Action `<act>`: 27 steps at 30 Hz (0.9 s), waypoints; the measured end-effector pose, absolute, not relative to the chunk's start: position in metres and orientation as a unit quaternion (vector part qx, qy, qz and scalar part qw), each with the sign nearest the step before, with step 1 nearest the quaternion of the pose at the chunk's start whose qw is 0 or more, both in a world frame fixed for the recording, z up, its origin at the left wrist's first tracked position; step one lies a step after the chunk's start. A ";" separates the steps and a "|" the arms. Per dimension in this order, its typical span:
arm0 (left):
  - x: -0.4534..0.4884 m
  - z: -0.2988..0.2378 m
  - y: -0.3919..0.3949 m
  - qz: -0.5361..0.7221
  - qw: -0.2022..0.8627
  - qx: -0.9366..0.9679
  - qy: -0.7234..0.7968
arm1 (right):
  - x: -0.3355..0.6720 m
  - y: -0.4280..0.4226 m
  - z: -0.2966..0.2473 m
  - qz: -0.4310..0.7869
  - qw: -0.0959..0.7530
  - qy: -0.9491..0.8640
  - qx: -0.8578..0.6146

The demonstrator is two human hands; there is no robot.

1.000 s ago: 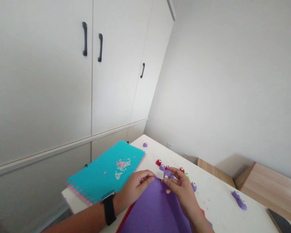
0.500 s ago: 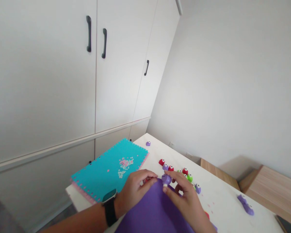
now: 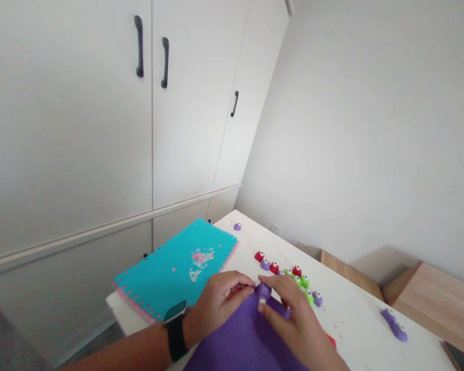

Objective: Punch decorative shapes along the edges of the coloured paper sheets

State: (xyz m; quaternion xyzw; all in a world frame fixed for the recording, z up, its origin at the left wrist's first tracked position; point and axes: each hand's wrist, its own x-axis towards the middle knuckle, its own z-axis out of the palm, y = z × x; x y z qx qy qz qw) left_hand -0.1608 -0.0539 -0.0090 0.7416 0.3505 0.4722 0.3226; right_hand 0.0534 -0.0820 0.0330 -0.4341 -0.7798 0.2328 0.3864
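Observation:
A purple foam sheet [image 3: 247,340] lies on the white table [image 3: 355,314] in front of me. My left hand [image 3: 216,304], a dark watch on its wrist, pinches the sheet's far edge. My right hand [image 3: 294,319] grips a small purple craft punch [image 3: 263,292] set on that same edge, thumb and fingers closed round it. Just beyond the hands sits a cluster of small red, purple and green punches [image 3: 290,273].
A teal foam sheet [image 3: 174,273] with pink and white punched bits lies on a pink one at the table's left corner. One purple punch [image 3: 237,226] sits at the far edge, two more [image 3: 394,324] at the right. White cabinets stand behind, wooden furniture at right.
The view shifted slightly. My right hand has drawn the purple punch down onto the sheet's edge beside my left fingers; more of the punch cluster now shows beyond it.

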 end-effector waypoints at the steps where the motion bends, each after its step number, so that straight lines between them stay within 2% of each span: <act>1: -0.161 -0.009 -0.054 0.473 0.337 0.737 0.347 | 0.053 -0.082 0.033 0.244 0.385 -0.773 -0.441; 7: -0.162 -0.012 -0.049 0.468 0.413 0.706 0.334 | 0.051 -0.079 0.026 0.327 0.406 -0.710 -0.473; 13: -0.162 -0.014 -0.042 0.481 0.422 0.699 0.319 | 0.051 -0.071 0.018 0.441 0.413 -0.673 -0.426; 19: -0.158 -0.017 -0.038 0.492 0.555 0.611 0.277 | 0.050 -0.067 0.012 0.517 0.438 -0.625 -0.389; 27: -0.159 -0.020 -0.039 0.490 0.582 0.588 0.276 | 0.050 -0.068 0.010 0.593 0.440 -0.567 -0.364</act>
